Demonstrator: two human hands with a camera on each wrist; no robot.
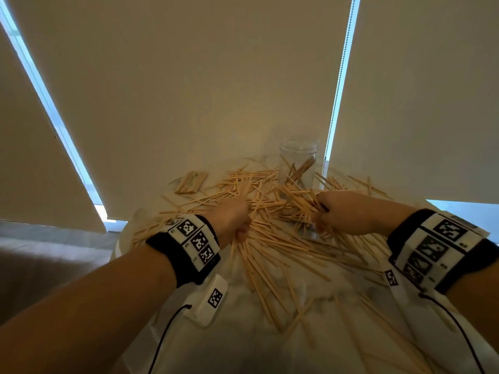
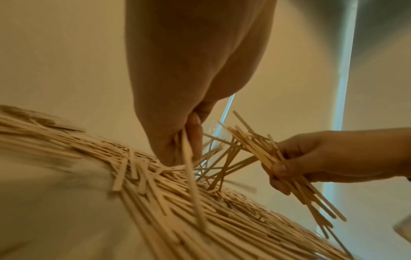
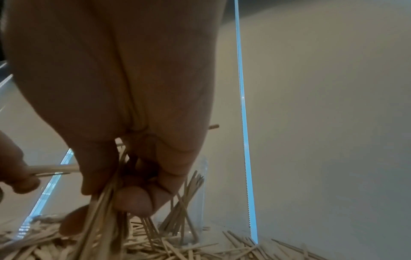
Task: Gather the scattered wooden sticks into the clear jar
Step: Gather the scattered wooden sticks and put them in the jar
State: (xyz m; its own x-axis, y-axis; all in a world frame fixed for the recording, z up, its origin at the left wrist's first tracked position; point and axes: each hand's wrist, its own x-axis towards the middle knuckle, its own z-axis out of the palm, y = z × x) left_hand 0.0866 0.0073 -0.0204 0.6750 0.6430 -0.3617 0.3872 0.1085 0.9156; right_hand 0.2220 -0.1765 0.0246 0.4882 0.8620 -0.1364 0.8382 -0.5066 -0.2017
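The wooden sticks (image 1: 272, 238) lie in a broad loose heap across the pale bench (image 1: 237, 344), thickest between the two hands and thinning toward the near edge. A neater stack of sticks (image 1: 191, 182) sits apart, beyond and left of the left fingers. The clear jar (image 1: 298, 164) stands upright just beyond the right fingers, toward the far edge of the bench, with a few sticks leaning inside it; loose sticks crowd its base on every side.

The right hand (image 1: 343, 211) has its fingers (image 2: 280, 168) curled round a splayed bundle of sticks, raised off the heap, the ends fanning out above and below the grip. The left hand (image 1: 233, 218) is down in the heap with its fingers (image 2: 195, 135) pinching a few sticks; how many is hard to tell, since the wrist view is blurred there.

Behind the jar, roller blinds (image 1: 189, 76) hang close to the bench's far edge, and a bead chain (image 1: 339, 85) drops just right of the jar. Above the heap and over the jar's mouth the space is open. Near the left wrist a small white tagged box (image 1: 212, 299) with a black cable (image 1: 164, 338) rests on the bench.
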